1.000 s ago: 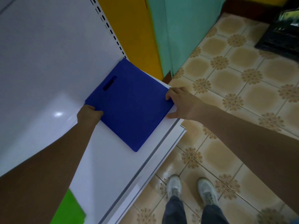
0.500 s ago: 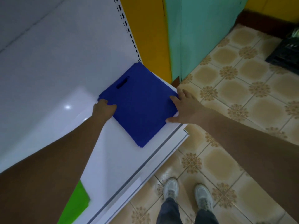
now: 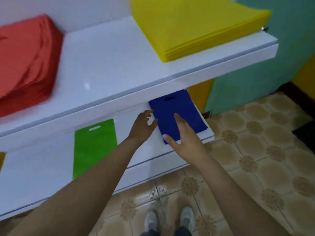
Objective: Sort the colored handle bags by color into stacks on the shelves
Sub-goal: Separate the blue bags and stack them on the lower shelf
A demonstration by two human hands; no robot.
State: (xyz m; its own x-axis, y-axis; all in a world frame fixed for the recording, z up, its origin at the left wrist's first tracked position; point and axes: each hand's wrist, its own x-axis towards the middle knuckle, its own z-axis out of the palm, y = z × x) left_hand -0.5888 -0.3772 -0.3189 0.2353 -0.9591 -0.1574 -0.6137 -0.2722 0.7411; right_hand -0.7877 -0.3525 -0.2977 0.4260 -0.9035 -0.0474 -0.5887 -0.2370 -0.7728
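Note:
A blue handle bag (image 3: 180, 114) lies flat at the right end of the lower white shelf (image 3: 51, 176), its cut-out handle toward the back. My left hand (image 3: 142, 127) hovers just left of the bag with its fingers loosely spread, holding nothing. My right hand (image 3: 183, 136) is over the bag's near corner, fingers straight; whether it touches the bag I cannot tell. A green handle bag (image 3: 93, 147) lies flat further left on the same shelf. On the upper shelf (image 3: 119, 68) sit a red stack (image 3: 25, 65) at the left and a yellow stack (image 3: 192, 23) at the right.
The upper shelf overhangs the back of the lower one. A sliver of a yellow-brown thing (image 3: 2, 160) shows at the far left of the lower shelf. Tiled floor (image 3: 255, 167) and my shoes (image 3: 170, 222) are below; a teal and yellow wall (image 3: 255, 82) stands to the right.
My head has risen, bringing the upper shelf with its red and yellow stacks into view. Both hands have drawn back from the blue bag's edges and opened; the bag stays on the lower shelf.

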